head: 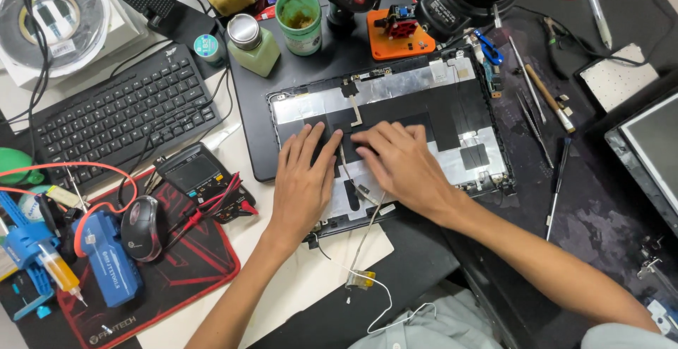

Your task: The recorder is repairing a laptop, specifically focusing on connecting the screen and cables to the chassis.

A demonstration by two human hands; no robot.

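Both hands, left hand and right hand, press flat, fingers spread, on the laptop lid.

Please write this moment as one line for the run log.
left hand: flat on laptop lid panel | right hand: fingertips pressing same panel, beside left | thin cable: trails off panel's near edge | multimeter: left of panel

Counted on the table: two hands, both flat on one laptop lid panel. One keyboard, one mouse, one multimeter, one green cup, one dispenser bottle, one orange block.
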